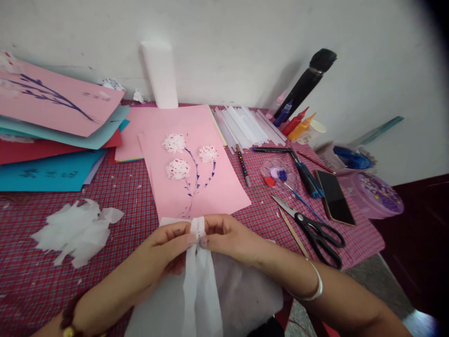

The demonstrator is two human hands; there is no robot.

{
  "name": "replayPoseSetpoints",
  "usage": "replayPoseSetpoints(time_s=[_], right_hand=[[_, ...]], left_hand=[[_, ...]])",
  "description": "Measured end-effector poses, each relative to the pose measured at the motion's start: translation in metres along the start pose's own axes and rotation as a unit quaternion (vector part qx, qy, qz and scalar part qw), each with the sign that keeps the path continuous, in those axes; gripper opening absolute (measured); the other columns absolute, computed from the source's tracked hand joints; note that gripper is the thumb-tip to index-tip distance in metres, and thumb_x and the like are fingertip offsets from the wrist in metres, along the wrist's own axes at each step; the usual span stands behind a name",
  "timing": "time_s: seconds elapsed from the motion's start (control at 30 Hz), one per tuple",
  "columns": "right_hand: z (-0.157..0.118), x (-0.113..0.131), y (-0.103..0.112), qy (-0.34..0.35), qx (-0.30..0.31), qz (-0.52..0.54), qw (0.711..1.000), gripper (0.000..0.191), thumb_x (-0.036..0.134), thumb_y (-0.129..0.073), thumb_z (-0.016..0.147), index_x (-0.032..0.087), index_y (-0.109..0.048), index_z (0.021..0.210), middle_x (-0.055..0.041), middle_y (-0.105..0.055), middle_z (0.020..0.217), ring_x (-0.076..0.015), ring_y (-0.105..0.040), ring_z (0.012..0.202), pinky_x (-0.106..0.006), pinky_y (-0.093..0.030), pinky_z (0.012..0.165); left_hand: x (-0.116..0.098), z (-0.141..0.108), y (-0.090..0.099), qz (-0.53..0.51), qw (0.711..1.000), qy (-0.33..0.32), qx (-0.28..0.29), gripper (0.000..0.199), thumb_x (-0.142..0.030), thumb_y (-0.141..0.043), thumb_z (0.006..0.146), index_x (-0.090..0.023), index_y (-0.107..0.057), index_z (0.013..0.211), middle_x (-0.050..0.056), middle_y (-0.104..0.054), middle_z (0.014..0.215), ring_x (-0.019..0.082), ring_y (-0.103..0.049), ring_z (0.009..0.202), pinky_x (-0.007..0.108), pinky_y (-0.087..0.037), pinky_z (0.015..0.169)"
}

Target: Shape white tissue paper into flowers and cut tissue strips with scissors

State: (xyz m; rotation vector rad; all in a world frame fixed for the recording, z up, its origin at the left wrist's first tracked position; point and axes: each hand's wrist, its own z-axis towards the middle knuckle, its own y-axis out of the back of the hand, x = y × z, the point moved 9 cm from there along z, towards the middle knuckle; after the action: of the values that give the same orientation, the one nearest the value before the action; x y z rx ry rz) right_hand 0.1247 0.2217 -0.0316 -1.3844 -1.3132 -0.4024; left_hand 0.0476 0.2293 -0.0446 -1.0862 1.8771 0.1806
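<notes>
A strip of white tissue paper (199,290) is bunched into narrow folds at its top and hangs down toward me. My left hand (171,241) pinches the folded end from the left, thumb on top. From the other side my right hand (228,238) grips the same end, its thumb close to the left one. Just beyond both hands lies a pink sheet (220,192) with three white, red-specked paper flowers (178,169) and a dark blue painted stem. A heap of torn white tissue (79,231) rests to the left.
Coloured cards (59,98) are stacked at the left. On the right lie black-handled scissors (315,229), a phone (335,196), a blue-handled glue gun (307,175), a flower-shaped paint palette (277,175) and glue sticks (245,126). Paint bottles (296,124) stand by the wall.
</notes>
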Motion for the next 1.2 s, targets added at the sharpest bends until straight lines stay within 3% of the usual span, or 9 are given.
replayPoseSetpoints(time_s=[0.23,0.4,0.5,0.63,0.77,0.93,1.03,1.2], right_hand=[[-0.001,-0.003,0.0,-0.021,0.024,-0.002,1.0,0.041,0.05,-0.077,0.065,0.015,-0.058,0.075,0.0023,-0.059,0.066,-0.0099,-0.054,0.06,-0.026,-0.046,0.062],[0.0,0.0,-0.003,-0.01,0.024,-0.024,0.999,0.047,0.056,-0.074,0.067,0.015,-0.057,0.08,0.0014,-0.058,0.068,-0.0098,-0.054,0.057,-0.025,-0.046,0.057],[-0.002,0.004,0.001,0.015,-0.018,-0.076,0.997,0.045,0.058,-0.068,0.073,0.016,-0.054,0.08,0.0024,-0.055,0.066,-0.0091,-0.05,0.056,-0.024,-0.043,0.055],[-0.007,0.012,0.009,0.08,-0.082,-0.169,0.979,0.034,0.049,-0.057,0.085,0.016,-0.052,0.077,0.0017,-0.051,0.069,-0.0103,-0.047,0.063,-0.026,-0.041,0.062],[-0.008,0.014,0.008,0.089,-0.089,-0.228,0.965,0.026,0.038,-0.046,0.091,0.019,-0.047,0.074,0.0011,-0.051,0.068,-0.0111,-0.046,0.062,-0.026,-0.04,0.06],[-0.009,0.016,0.007,0.083,-0.094,-0.277,0.953,0.023,0.033,-0.044,0.089,0.02,-0.045,0.071,0.0026,-0.046,0.061,-0.01,-0.04,0.056,-0.024,-0.034,0.053],[-0.01,0.019,0.005,0.11,-0.095,-0.316,0.938,0.021,0.027,-0.047,0.084,0.02,-0.041,0.065,0.0045,-0.041,0.058,-0.0086,-0.035,0.053,-0.022,-0.028,0.048],[-0.013,0.025,0.0,0.152,-0.099,-0.373,0.91,0.019,0.021,-0.049,0.078,0.02,-0.039,0.062,0.006,-0.038,0.055,-0.0074,-0.034,0.05,-0.021,-0.025,0.046]], left_hand=[[0.005,-0.001,-0.001,-0.027,0.999,0.043,0.021,0.031,-0.047,-0.07,0.071,-0.017,-0.064,0.078,-0.002,-0.054,0.057,0.012,-0.05,0.054,0.023,-0.04,0.053],[0.004,0.001,-0.005,-0.002,0.999,0.015,0.033,0.029,-0.046,-0.066,0.077,-0.017,-0.064,0.079,-0.001,-0.056,0.061,0.01,-0.046,0.052,0.022,-0.034,0.05],[0.002,0.003,-0.005,0.012,0.999,-0.019,0.027,0.025,-0.042,-0.065,0.079,-0.017,-0.063,0.08,-0.004,-0.051,0.058,0.007,-0.039,0.048,0.02,-0.029,0.047],[-0.001,0.004,-0.002,0.021,0.999,-0.045,0.001,0.029,-0.044,-0.065,0.078,-0.017,-0.061,0.069,-0.005,-0.049,0.054,0.007,-0.04,0.046,0.02,-0.031,0.044],[-0.005,0.001,-0.001,0.029,0.999,-0.039,-0.018,0.03,-0.043,-0.063,0.076,-0.016,-0.064,0.063,0.0,-0.057,0.056,0.009,-0.045,0.048,0.022,-0.035,0.046],[-0.008,-0.001,-0.001,0.029,0.999,-0.044,0.002,0.025,-0.039,-0.065,0.071,-0.016,-0.067,0.064,0.001,-0.06,0.057,0.009,-0.047,0.048,0.021,-0.037,0.045],[-0.006,-0.001,-0.001,0.031,0.997,-0.062,0.023,0.03,-0.045,-0.061,0.077,-0.017,-0.065,0.067,0.0,-0.058,0.057,0.01,-0.048,0.048,0.02,-0.036,0.043],[0.001,-0.001,0.006,0.1,0.993,-0.044,-0.046,0.038,-0.048,-0.052,0.085,-0.017,-0.06,0.063,-0.001,-0.053,0.051,0.01,-0.046,0.045,0.02,-0.035,0.042]])
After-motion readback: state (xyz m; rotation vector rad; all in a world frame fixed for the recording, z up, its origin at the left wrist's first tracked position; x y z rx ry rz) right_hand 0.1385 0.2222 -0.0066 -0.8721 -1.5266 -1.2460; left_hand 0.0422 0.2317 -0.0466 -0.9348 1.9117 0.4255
